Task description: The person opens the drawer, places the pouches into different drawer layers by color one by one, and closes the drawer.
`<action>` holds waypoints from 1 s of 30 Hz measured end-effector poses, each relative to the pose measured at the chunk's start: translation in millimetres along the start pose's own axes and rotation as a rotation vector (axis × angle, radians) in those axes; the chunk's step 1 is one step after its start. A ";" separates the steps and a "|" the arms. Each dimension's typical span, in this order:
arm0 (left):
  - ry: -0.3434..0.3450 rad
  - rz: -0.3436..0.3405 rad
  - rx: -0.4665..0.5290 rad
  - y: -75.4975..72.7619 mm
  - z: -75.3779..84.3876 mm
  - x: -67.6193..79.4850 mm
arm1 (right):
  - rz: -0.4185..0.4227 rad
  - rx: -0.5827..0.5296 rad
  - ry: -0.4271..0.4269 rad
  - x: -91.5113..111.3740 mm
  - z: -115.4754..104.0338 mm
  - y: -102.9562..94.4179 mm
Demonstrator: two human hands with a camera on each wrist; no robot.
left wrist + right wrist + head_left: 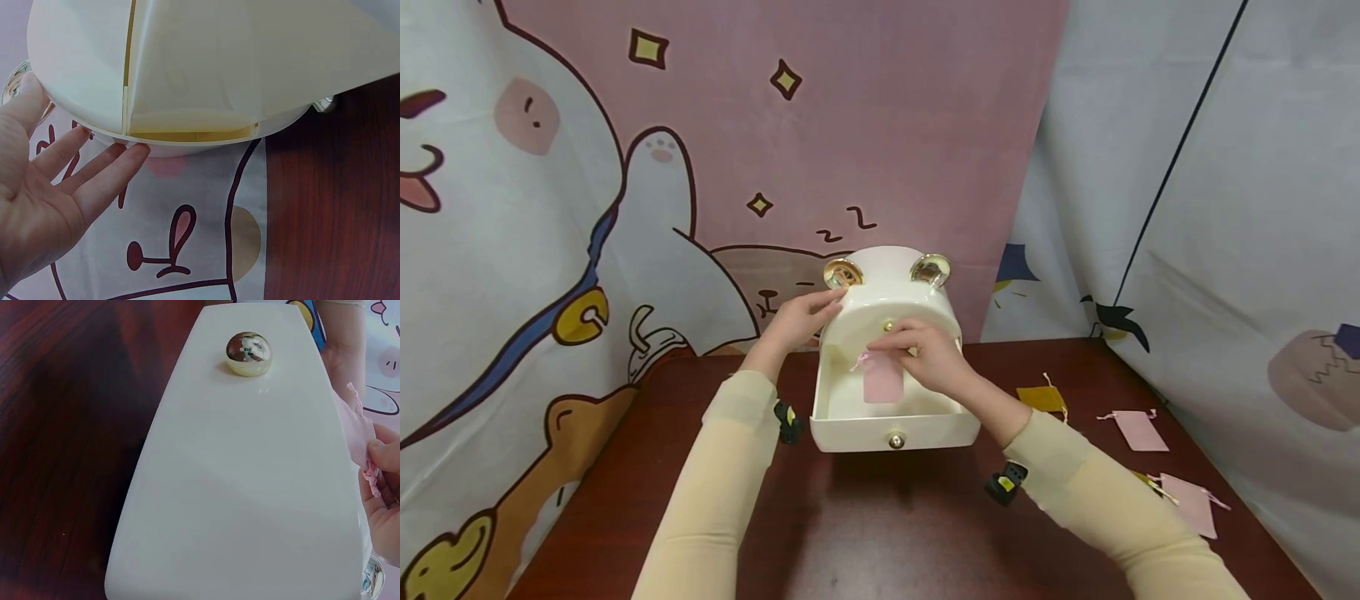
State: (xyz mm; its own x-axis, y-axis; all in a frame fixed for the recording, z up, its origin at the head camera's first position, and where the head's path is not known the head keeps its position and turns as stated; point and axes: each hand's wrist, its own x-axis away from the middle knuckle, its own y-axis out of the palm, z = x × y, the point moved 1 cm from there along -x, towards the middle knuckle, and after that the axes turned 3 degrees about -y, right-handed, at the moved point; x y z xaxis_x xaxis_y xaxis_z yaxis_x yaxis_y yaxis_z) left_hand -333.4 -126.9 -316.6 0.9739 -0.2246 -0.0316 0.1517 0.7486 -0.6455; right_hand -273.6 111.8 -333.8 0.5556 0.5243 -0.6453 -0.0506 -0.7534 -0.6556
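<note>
A white cabinet (891, 287) with two gold ear-shaped knobs stands at the back of the table, its lower drawer (842, 435) pulled out. My right hand (928, 354) pinches a pink drawstring pouch (883, 382) by its gathered top, over the drawer. In the right wrist view, the thumb and fingers grip the pouch (355, 434) just beyond the drawer front (237, 475). My left hand (797, 323) rests against the cabinet's left side below the gold ear. Its extended fingers (112, 178) touch the cabinet's edge in the left wrist view.
To the right on the dark red table (880, 542) lie a mustard pouch (1041, 398), a pink pouch (1138, 431) and another pink pouch (1191, 504). A further yellow piece is partly hidden by my right sleeve. A patterned cloth backdrop (887, 125) hangs behind.
</note>
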 end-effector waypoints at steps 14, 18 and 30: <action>0.010 -0.005 -0.018 -1.3 0.5 0.2 | -0.003 0.016 -0.020 -7.4 -3.4 10.8; 0.010 -0.006 -0.012 -1.0 0.8 0.2 | -0.003 -0.002 -0.005 -8.7 -4.2 12.2; -0.011 -0.013 0.021 -1.2 1.1 0.1 | -0.078 -0.017 0.033 1.6 -4.8 4.7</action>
State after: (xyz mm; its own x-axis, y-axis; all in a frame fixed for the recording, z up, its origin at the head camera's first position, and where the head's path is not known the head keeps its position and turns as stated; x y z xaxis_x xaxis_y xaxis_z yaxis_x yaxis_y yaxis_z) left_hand -333.4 -127.1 -314.9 0.9736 -0.2277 -0.0154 0.1675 0.7588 -0.6295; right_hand -268.9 107.2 -336.1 0.5841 0.5686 -0.5792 0.0074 -0.7174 -0.6967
